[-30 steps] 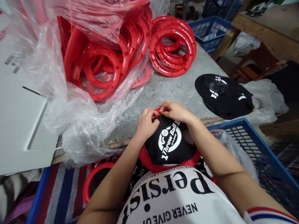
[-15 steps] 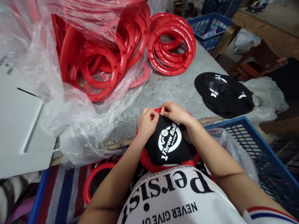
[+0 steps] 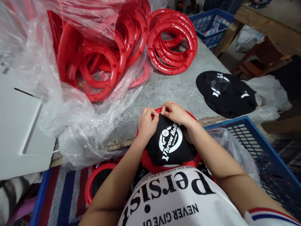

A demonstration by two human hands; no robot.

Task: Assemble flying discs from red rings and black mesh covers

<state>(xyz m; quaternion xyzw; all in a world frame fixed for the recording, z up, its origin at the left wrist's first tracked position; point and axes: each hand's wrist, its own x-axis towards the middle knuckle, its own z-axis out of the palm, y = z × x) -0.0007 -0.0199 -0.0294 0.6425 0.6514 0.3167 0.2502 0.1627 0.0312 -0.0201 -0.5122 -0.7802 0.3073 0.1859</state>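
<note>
A black printed fabric disc (image 3: pixel 172 146) lies across a red plastic ring (image 3: pixel 155 166) held against my body at the table's front edge. At the ring's far side, my left hand (image 3: pixel 147 123) is closed, its thumb and fingers pinching the fabric's edge at the rim. Right beside it, my right hand (image 3: pixel 176 113) pinches the same edge, fingertips nearly touching those of my left. The fabric sags inside the ring and leaves a gap along its near side. My fingertips partly cover the far rim.
Loose red rings (image 3: pixel 103 62) spill from a clear plastic bag (image 3: pixel 70 125) at left. Several more rings (image 3: pixel 172 47) are stacked behind. Black fabric discs (image 3: pixel 225 94) lie at right on the grey table (image 3: pixel 169 88). A blue crate (image 3: pixel 270 166) stands at my right.
Both hands stay pinched at the far rim with only slight finger movement. The view has shifted a little.
</note>
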